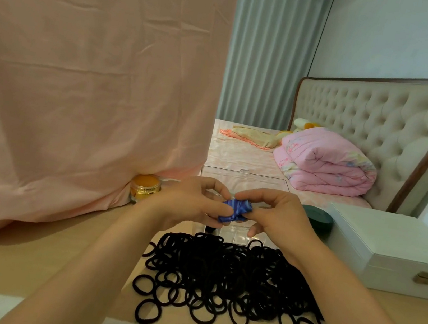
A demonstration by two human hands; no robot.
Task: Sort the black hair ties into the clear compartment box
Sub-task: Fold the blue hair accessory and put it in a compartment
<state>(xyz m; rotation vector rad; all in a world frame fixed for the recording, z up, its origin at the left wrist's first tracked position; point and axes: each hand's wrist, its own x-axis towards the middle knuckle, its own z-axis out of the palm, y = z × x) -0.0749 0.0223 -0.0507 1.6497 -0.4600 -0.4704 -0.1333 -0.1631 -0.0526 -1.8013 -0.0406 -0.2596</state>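
My left hand (190, 200) and right hand (278, 217) each pinch one end of a small bunch of shiny blue fabric (236, 211), a tight grip with the fingertips curled in. I hold it above the open clear box (243, 178). The black hair ties (231, 281) lie heaped on the tabletop (40, 255), just in front of the box. A white case (389, 243) sits to the right and an orange jar (146, 185) to the left.
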